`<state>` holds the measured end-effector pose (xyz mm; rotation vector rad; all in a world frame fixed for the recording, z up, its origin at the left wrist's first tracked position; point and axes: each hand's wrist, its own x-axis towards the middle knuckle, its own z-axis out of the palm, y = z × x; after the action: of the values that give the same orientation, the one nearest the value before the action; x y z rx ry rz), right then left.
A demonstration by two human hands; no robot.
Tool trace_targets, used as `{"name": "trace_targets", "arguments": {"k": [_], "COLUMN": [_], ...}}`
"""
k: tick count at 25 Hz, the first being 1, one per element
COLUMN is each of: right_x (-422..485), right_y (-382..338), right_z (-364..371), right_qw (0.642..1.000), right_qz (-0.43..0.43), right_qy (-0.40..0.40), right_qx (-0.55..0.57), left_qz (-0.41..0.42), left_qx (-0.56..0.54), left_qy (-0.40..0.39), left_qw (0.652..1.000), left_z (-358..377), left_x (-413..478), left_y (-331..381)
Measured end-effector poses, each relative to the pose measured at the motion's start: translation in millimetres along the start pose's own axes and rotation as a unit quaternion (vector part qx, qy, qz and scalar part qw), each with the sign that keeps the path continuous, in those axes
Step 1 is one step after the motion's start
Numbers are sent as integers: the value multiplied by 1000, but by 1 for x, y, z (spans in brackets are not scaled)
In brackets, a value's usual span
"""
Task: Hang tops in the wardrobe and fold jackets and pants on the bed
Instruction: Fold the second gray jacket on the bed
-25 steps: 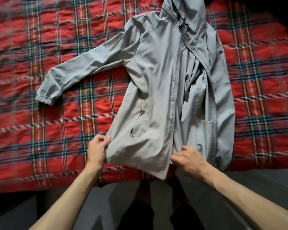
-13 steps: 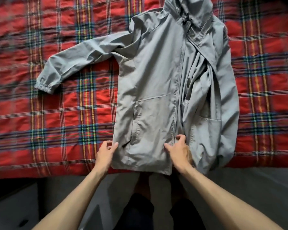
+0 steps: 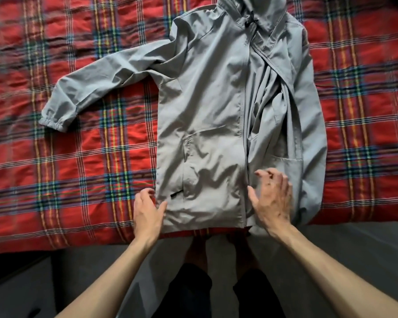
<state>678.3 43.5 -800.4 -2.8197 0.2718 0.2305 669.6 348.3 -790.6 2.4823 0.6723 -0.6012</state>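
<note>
Head view looks down on a grey hooded jacket (image 3: 205,111) laid front-up on a bed covered by a red plaid blanket (image 3: 78,180). The cloth is thin, slightly shiny and creased. A zip (image 3: 245,134) runs down the middle of it, a slanted pocket opening (image 3: 176,193) shows low on the panel left of the zip, and a black cord toggle (image 3: 251,20) sits at the neck under the hood (image 3: 262,8). The side right of the zip is folded in over the body, with its cloth bunched in long folds.

Both forearms are bare and reach forward from the bottom of the picture. The left grip (image 3: 147,214) is at the jacket's lower left corner, fingers loosely curled over the blanket and holding nothing, the thumb right at the jacket's side edge. The right grip (image 3: 271,200) is over the folded-in cloth just right of the zip, fingers spread and half bent, pinching nothing. It is blurred, so I cannot tell whether it touches the cloth.

The jacket's long axis runs straight away from the person, with the hem at the bed's near edge and the hood at the far end. The free sleeve (image 3: 97,88) stretches out to the left and slants back toward the person, its gathered cuff (image 3: 55,121) flat on the blanket.
</note>
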Motion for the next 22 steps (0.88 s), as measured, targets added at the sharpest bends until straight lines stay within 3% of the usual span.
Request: {"name": "trace_targets", "arguments": {"k": [3,5,8,9,11,14,15,17,19,20,22], "right_x": [12,18,30,31,30,33,41,70,101,110,127], "right_y": [23,34,46,50,54,55,61,88,120,128,129], "right_z": [-9,-10,-18,-23,-39,-59,-62,-60,-57,-50,-42], "right_qw": [992,981,953,952,971,974,975,985,954,929,902], "right_qz": [122,190,272,253,122,-131,-143,9,235,295,290], "right_qy": [21,-31,-105,-100,-52,-59,-56,-10,-40,-99,-192], "right_qx": [-21,-19,88,143,199,172,162,171,181,201,257], "left_qz": [139,193,192,176,164,138,126,143,186,207,219], "left_qx": [13,-56,-139,-162,-188,-236,-233,-167,-73,-41,-7], "left_qy": [31,-48,-179,-214,-247,-285,-295,-276,-217,-182,-134], "left_qw": [990,978,955,947,936,919,918,936,955,960,966], "left_z": [2,10,27,32,42,55,60,71,82,87,100], "left_x": [15,21,24,23,22,19,18,18,16,15,13], "left_y": [36,72,130,146,173,209,223,250,275,287,316]}}
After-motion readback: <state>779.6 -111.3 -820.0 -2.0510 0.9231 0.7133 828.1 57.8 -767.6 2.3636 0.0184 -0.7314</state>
